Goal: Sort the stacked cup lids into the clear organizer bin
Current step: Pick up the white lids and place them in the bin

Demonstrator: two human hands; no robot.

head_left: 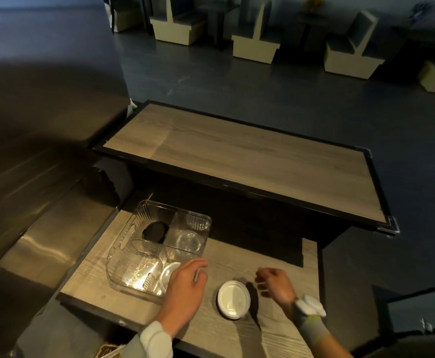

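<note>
Single head-worn wide-angle view, looking forward and steeply down. Near: counter (275,257) close below. Far: table (250,156) and seating beyond.

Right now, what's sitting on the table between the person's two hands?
In the head view, a stack of white lids sits on the wooden table between the left hand and the right hand; neither hand touches it.

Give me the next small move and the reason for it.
Probably let the left hand release the lid into the bin: it is already over the near right compartment. The white lids still wait on the table.
</note>
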